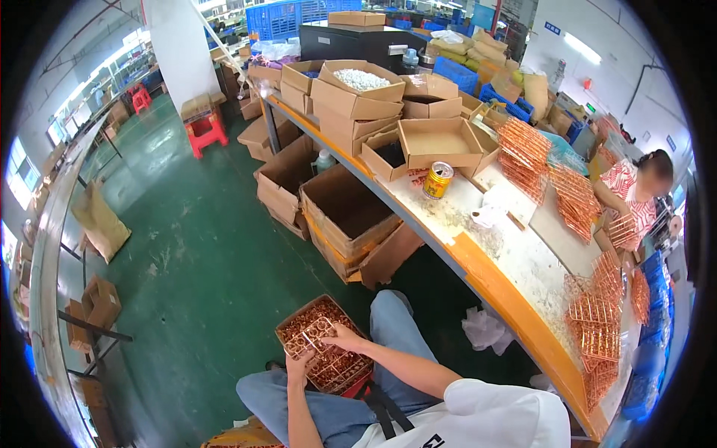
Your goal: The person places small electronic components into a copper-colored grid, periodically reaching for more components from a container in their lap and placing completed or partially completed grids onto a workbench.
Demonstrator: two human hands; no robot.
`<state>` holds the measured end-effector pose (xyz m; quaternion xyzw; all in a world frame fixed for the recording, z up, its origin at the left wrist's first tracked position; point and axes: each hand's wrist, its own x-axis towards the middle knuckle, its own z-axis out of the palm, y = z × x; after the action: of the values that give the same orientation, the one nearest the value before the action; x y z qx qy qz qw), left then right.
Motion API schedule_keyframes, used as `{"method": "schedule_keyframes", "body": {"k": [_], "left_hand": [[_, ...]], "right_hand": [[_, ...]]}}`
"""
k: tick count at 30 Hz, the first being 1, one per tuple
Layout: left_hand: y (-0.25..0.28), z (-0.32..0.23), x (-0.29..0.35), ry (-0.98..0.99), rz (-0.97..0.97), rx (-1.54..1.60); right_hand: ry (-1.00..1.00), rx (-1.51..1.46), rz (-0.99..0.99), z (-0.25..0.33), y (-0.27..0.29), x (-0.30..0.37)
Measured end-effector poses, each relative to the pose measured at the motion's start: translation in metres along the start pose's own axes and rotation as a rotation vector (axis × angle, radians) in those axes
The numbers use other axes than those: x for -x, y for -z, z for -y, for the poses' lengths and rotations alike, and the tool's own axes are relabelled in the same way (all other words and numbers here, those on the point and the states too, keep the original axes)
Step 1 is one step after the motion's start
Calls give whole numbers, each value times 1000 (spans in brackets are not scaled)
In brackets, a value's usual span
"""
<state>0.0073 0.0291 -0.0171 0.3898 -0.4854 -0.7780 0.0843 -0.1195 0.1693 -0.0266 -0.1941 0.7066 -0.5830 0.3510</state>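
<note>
The left hand (299, 363) and right hand (345, 338) are gripping a copper-coloured rack (318, 329) between their fingers over the near box (301, 311) of copper-coloured pieces (333, 372), possibly risking a snag (or bent wire) through dipping unevenly.

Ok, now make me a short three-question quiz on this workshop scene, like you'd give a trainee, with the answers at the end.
1. True or false: the yellow can stands upright on the workbench.

2. Multiple choice: which thing are the left hand and the right hand both at?
A) the yellow can
B) the copper-coloured wire rack
C) the workbench

3. Fill in the blank: the open cardboard box under the hands holds many loose ____-coloured pieces.

Key: 1. True. 2. B. 3. Copper.
</note>
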Motion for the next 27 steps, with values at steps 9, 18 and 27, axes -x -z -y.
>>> {"method": "schedule_keyframes", "body": {"k": [9, 18, 27], "left_hand": [[18, 17, -13, 130, -68, -61], [11, -20, 8, -51, 126, 197], [38, 22, 13, -367, -14, -265]], "right_hand": [[-340, -282, 79, -13, -7, 3], [-542, -440, 316, 8, 9, 6], [-111, -240, 331, 1, 5, 16]]}}
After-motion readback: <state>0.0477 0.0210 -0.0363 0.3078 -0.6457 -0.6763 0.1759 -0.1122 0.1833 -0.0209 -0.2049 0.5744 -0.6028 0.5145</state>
